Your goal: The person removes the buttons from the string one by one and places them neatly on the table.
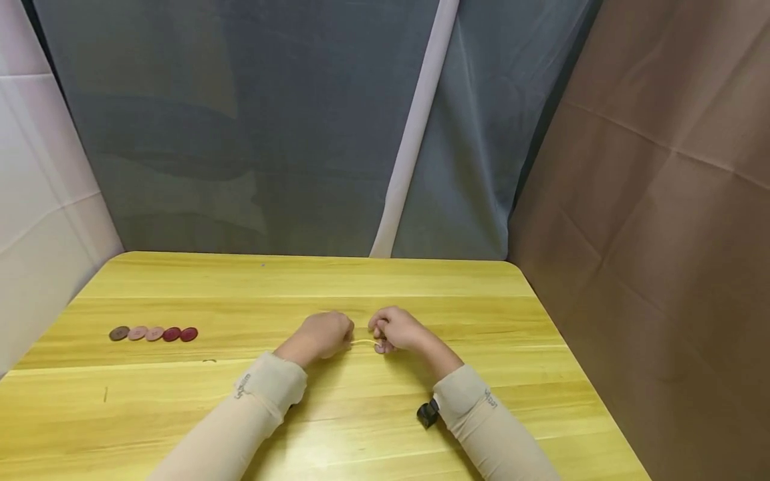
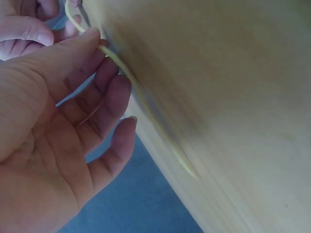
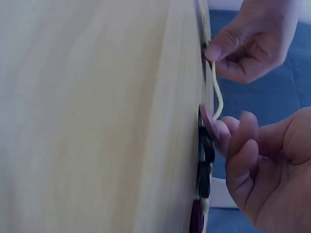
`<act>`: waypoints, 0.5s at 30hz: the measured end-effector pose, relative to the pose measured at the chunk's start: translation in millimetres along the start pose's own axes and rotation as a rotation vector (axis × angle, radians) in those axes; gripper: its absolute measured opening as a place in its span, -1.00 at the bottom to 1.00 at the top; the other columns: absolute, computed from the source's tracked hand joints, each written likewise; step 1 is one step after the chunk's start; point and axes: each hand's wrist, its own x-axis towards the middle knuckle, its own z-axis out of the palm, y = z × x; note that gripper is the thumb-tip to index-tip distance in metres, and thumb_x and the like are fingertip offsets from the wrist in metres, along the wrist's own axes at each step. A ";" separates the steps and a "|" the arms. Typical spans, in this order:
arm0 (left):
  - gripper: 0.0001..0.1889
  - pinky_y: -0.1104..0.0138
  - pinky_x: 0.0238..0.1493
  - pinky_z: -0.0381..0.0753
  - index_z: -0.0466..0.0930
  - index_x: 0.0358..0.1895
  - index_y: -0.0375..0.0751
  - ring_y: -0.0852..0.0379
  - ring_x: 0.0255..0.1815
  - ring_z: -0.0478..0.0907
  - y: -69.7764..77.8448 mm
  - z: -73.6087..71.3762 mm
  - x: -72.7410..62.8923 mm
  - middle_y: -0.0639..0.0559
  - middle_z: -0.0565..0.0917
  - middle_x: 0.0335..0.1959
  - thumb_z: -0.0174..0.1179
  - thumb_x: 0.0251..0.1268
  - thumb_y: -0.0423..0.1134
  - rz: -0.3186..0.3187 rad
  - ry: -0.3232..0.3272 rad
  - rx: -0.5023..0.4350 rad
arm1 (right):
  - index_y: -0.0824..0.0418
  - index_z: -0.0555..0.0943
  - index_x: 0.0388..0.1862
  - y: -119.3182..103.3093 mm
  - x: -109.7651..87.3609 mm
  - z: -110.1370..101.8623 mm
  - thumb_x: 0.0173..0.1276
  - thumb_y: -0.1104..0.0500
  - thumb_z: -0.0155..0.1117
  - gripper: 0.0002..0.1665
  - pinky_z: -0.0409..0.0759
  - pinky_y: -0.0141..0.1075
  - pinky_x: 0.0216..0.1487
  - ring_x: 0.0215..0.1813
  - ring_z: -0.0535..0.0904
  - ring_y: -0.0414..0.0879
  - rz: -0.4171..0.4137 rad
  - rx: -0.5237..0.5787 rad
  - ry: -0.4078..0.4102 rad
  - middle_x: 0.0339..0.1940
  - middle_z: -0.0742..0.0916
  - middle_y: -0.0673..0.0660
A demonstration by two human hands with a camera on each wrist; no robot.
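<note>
My left hand (image 1: pixel 321 334) pinches a thin yellow cord (image 2: pixel 141 97) between thumb and fingertips; its free end lies out past the hand in the left wrist view. Close to its right, my right hand (image 1: pixel 397 329) has curled fingers at a pinkish button (image 3: pixel 208 121), where the cord meets it. Below that button in the right wrist view are dark buttons (image 3: pixel 205 179) and a maroon button (image 3: pixel 196 216). Cord shows beside them, but I cannot tell whether it runs through each one. From above, the right hand hides most of these.
On the left of the wooden table (image 1: pixel 337 427), a row of several buttons (image 1: pixel 154 333) lies in brown, pink and maroon. A small dark curved scrap (image 1: pixel 208 361) lies nearer. A black device (image 1: pixel 428 414) sits at the right cuff. Grey curtains (image 1: pixel 301 133) stand behind.
</note>
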 end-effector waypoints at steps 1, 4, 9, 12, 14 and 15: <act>-0.79 0.19 -0.26 0.56 0.54 -0.44 -0.09 0.14 -0.41 0.44 -0.8 0.3 -0.7 0.11 0.53 -0.47 0.36 0.34 -0.24 0.003 -0.001 -0.004 | 0.40 0.57 -0.01 1.1 -0.1 -0.7 0.68 0.33 -0.20 -0.66 0.43 -0.33 -0.55 -0.56 0.50 -0.08 -0.002 0.000 0.003 -0.39 0.59 0.17; -0.79 0.19 -0.27 0.55 0.54 -0.43 -0.09 0.13 -0.41 0.43 -2.7 0.5 -2.8 0.11 0.53 -0.46 0.35 0.36 -0.25 -0.001 -0.010 -0.016 | 0.39 0.57 -0.01 4.2 -0.3 -2.5 0.68 0.32 -0.20 -0.66 0.47 -0.32 -0.52 -0.56 0.52 -0.09 -0.013 -0.048 0.012 -0.44 0.60 0.16; -0.80 0.17 -0.24 0.58 0.54 -0.36 -0.12 0.12 -0.39 0.45 -0.7 1.5 -2.5 0.08 0.53 -0.41 0.37 0.34 -0.19 -0.007 -0.028 0.004 | 0.43 0.58 -0.01 5.5 0.0 -3.7 0.66 0.36 -0.20 -0.66 0.59 -0.31 -0.47 -0.55 0.59 -0.10 -0.023 -0.065 0.003 -0.45 0.65 0.19; -0.70 0.13 -0.23 0.61 0.51 -0.33 -0.11 0.10 -0.37 0.47 9.4 4.9 3.3 0.06 0.51 -0.40 0.42 0.27 -0.04 -0.007 -0.018 0.030 | 0.46 0.57 -0.01 4.3 0.3 -4.0 0.65 0.39 -0.22 -0.66 0.61 -0.33 -0.48 -0.54 0.61 -0.10 -0.011 -0.037 0.001 -0.44 0.67 0.22; -0.62 0.11 -0.25 0.63 0.50 -0.35 -0.09 0.10 -0.37 0.49 19.7 8.3 9.1 0.06 0.51 -0.40 0.45 0.19 0.08 -0.009 -0.003 0.049 | 0.47 0.56 -0.02 3.4 0.3 -4.3 0.64 0.40 -0.23 -0.66 0.61 -0.33 -0.49 -0.53 0.60 -0.10 0.003 -0.013 0.002 -0.43 0.67 0.23; -0.59 0.11 -0.27 0.65 0.49 -0.36 -0.08 0.11 -0.38 0.49 25.2 10.0 12.2 0.06 0.52 -0.40 0.46 0.15 0.12 -0.012 0.009 0.056 | 0.47 0.56 -0.03 3.0 0.1 -4.4 0.63 0.40 -0.24 -0.65 0.62 -0.33 -0.49 -0.54 0.60 -0.10 0.006 -0.009 0.004 -0.43 0.66 0.23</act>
